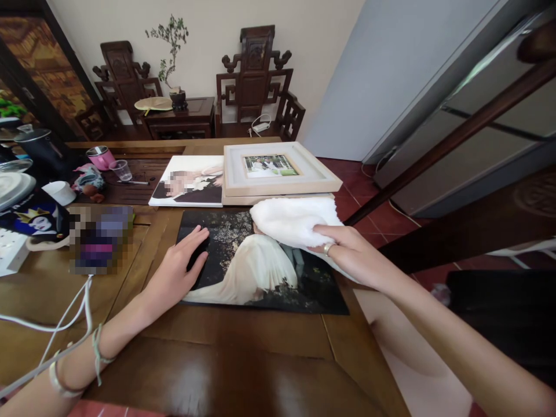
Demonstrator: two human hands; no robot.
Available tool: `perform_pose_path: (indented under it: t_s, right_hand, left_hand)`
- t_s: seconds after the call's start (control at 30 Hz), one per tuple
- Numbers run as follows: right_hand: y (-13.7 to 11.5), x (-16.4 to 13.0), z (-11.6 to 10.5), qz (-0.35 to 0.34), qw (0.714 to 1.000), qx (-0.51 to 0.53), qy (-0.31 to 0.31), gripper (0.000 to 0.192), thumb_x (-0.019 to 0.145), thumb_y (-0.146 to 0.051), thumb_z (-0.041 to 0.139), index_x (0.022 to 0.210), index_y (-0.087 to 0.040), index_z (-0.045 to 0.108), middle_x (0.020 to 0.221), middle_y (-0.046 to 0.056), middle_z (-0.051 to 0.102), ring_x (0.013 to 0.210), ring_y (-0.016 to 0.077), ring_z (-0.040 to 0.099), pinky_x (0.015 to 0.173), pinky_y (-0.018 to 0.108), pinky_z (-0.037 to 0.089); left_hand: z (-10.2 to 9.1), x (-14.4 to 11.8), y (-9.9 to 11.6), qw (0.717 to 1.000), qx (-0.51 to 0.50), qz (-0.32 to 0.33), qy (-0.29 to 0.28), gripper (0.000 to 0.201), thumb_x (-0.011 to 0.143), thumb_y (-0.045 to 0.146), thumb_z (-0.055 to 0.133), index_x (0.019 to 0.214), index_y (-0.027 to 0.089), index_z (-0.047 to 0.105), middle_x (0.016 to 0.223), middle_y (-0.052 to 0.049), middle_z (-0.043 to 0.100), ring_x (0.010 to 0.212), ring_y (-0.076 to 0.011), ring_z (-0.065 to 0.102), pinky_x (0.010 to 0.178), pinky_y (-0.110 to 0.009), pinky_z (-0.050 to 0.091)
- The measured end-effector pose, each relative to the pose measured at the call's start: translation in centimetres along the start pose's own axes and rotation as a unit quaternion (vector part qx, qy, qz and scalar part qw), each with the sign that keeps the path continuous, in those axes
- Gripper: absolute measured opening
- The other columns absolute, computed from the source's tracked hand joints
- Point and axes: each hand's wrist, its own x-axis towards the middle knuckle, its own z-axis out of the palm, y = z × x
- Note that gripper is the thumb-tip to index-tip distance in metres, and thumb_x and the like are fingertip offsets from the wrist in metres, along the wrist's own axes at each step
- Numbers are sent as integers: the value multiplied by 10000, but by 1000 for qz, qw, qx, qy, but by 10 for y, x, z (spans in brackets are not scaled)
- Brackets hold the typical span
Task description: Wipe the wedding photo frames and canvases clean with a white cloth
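Note:
A large dark photo print (256, 272) showing a pale flowing dress lies on the brown wooden table (208, 359). My left hand (182, 260) rests flat on the print's left edge, fingers stretched out and holding nothing. At the upper right of the print, my right hand (336, 243) grips a fluffy white cloth (295, 220), thumb on top. The cloth covers that corner of the print and touches the picture frame behind it. Fingers under the cloth are hidden.
A pale wooden picture frame (282, 188) and a white-edged photo panel (186, 194) lie behind the print. On the left are a phone (104, 237) with a white cable (87, 295), a dark mug (35, 214) and a pink cup (99, 156). A dark chair (469, 214) stands right.

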Motion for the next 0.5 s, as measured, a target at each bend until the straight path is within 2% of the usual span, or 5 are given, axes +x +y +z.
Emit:
perform_pose_path:
  t_s: [0.1,0.17,0.27,0.4,0.5]
  right_hand:
    - [0,-10,1,-5,1000,-19,-7,125,666,-237,439,542,-257,433,583,1,595,677,274,640,761,453,532]
    - [-1,-20,5,-21,999,-37,-10,107,651,-198,438,594,-255,508,824,19,727,894,315,686,958,520,478]
    - [-6,-37,10,-65,996,-62,-25,237,661,-148,429,747,-246,627,1233,38,689,1186,335,605,1141,578,298]
    - [-17,-57,8,-89,989,-111,-37,331,677,-113,411,831,-237,677,1367,47,600,1341,366,437,1046,602,433]
    - [-23,-77,4,-97,984,-144,-47,325,678,-96,418,790,-265,673,1341,0,621,1329,354,452,932,524,558]
  left_hand:
    - [0,0,-1,1000,2,3,3,417,971,290,460,1343,119,537,1410,-137,553,1365,-242,455,1135,-449,388]
    - [1,0,-1,1000,2,4,3,419,972,291,459,1345,117,536,1410,-135,554,1365,-241,456,1136,-445,387]
    - [1,0,-1,1000,1,3,3,417,974,295,457,1350,133,534,1418,-126,548,1365,-244,456,1135,-451,387]
    - [1,0,-1,1000,2,2,2,421,976,298,460,1357,132,529,1422,-125,544,1369,-243,451,1139,-448,382]
    - [1,0,-1,1000,4,3,2,427,977,294,462,1357,111,528,1420,-135,545,1372,-240,447,1145,-434,374]
